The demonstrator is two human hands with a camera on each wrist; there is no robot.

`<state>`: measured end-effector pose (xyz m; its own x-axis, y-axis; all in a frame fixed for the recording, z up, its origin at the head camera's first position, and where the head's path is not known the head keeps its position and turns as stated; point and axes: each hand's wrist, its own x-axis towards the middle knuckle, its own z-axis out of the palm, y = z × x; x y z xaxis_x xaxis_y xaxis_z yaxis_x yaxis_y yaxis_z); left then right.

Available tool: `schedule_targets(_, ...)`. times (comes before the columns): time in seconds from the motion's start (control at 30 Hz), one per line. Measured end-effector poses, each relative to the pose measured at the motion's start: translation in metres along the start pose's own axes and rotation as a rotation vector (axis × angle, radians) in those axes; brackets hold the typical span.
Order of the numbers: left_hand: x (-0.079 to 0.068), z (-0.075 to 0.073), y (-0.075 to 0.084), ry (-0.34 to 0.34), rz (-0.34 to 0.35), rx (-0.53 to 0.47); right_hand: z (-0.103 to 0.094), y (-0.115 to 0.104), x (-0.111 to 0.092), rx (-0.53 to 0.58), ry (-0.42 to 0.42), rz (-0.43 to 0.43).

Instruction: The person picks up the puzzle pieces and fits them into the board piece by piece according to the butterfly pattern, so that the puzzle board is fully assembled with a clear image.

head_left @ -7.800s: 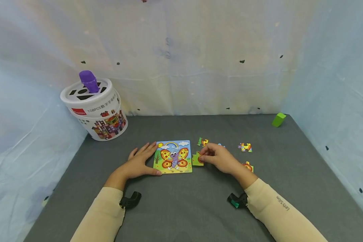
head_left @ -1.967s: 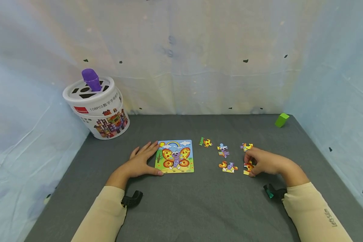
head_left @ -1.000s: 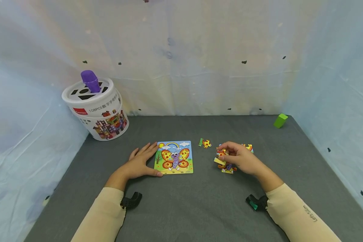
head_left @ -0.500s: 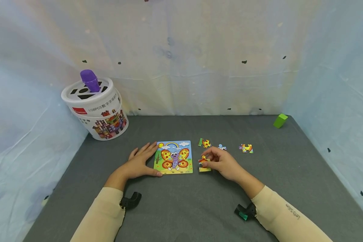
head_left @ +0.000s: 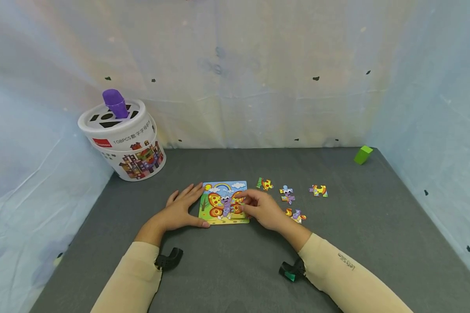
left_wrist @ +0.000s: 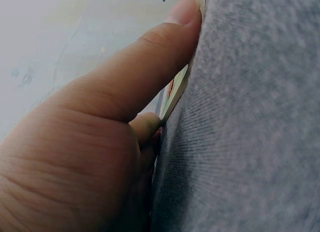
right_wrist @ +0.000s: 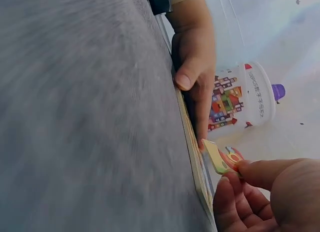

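Note:
A square butterfly puzzle board (head_left: 215,220) lies on the grey table, its picture facing up. My left hand (head_left: 180,211) rests spread at its left side, with the thumb (left_wrist: 170,36) against the near edge and the fingers along the left edge. My right hand (head_left: 264,211) is over the right part of the board, covering some of the butterfly's wing. Between thumb and fingers it pinches a jigsaw piece (right_wrist: 220,157), yellow-edged with red and orange print, held tilted just above the board in the right wrist view.
Several loose jigsaw pieces lie right of the board, among them a green-and-yellow one (head_left: 265,184), a purple-faced one (head_left: 287,194) and a rainbow one (head_left: 318,190). A white block bucket (head_left: 129,148) stands back left; a green block (head_left: 363,155) sits back right.
My right hand picked up the red-and-yellow jigsaw piece at the far right and carried it left over the board. Earlier it held a green-and-red piece beside the board. My left hand has stayed put.

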<state>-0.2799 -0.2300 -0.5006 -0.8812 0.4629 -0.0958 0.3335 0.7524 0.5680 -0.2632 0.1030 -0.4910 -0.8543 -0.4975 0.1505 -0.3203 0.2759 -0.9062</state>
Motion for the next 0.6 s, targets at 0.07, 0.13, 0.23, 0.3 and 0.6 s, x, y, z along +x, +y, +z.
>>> schedule_targets(0.07,0.000,0.000,0.000,0.000,0.002,0.000,0.005,-0.002,0.005,-0.016,-0.001,0.000)
schedule_targets(0.13,0.000,0.000,0.000,0.001,0.001,0.000,0.010,-0.003,0.009,-0.028,-0.007,0.001)
schedule_targets(0.23,0.001,0.000,0.001,0.002,-0.001,0.001,0.015,-0.005,0.014,-0.043,-0.020,0.020)
schedule_targets(0.3,0.001,0.000,0.002,0.001,-0.001,0.000,0.016,-0.006,0.016,-0.063,-0.030,0.037)
schedule_targets(0.6,-0.001,-0.001,0.005,-0.002,-0.006,-0.006,0.019,-0.009,0.017,-0.342,-0.079,0.015)
